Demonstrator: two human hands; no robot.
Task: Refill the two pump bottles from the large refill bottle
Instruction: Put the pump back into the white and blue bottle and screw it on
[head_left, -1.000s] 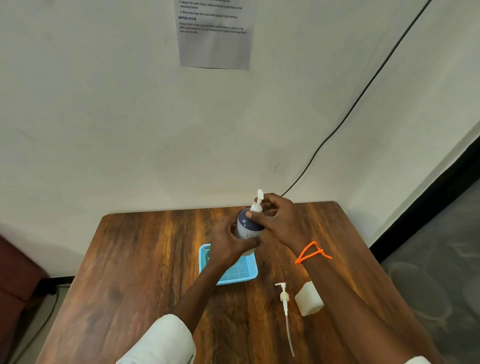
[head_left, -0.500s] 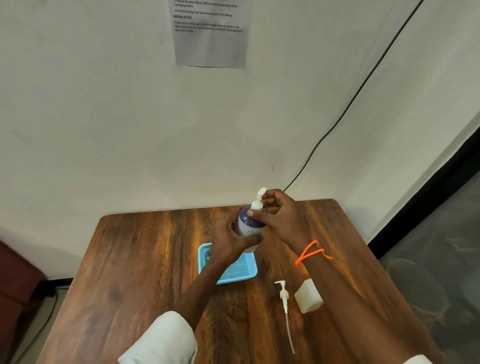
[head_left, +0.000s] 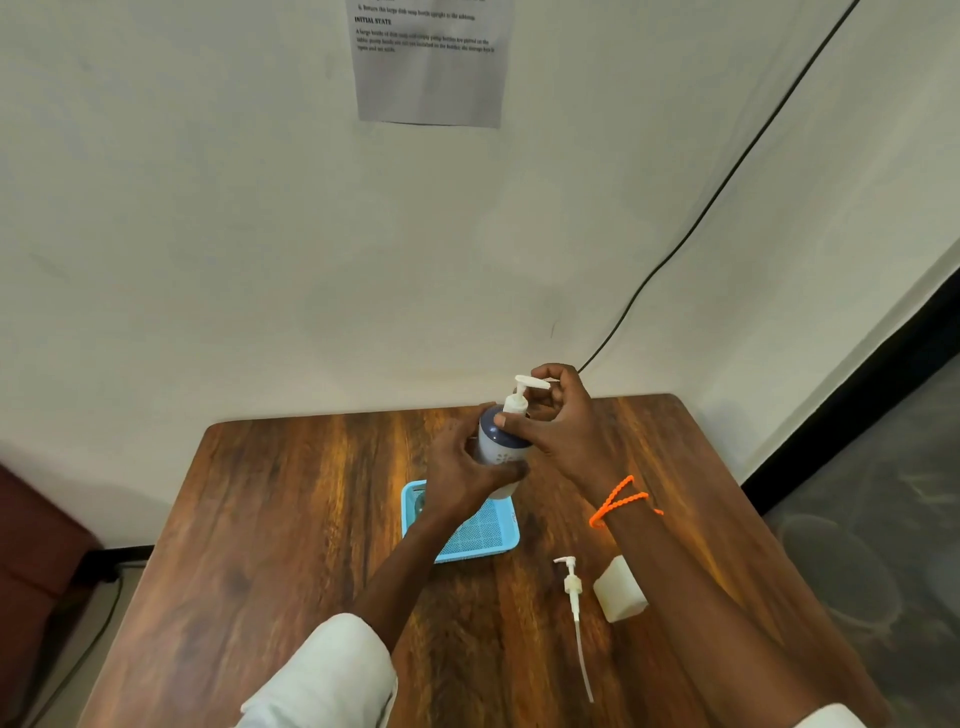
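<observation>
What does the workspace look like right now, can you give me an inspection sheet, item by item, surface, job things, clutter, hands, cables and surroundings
Surface: wooden table against the wall, grain visible.
Job's things: pump bottle, white with a dark blue shoulder, held upright above the blue tray; its pump head is seated in the neck. A loose pump with a long tube lies on the table right of the tray. Large refill bottle: nothing seen.
Clutter: white block beside the loose pump.
Hands: left hand grips the bottle body; right hand has its fingers curled at the pump head and collar.
Cables: black cable runs down the wall; another at floor level, left.
Surroundings: printed sheet on the wall, dark floor at right.
</observation>
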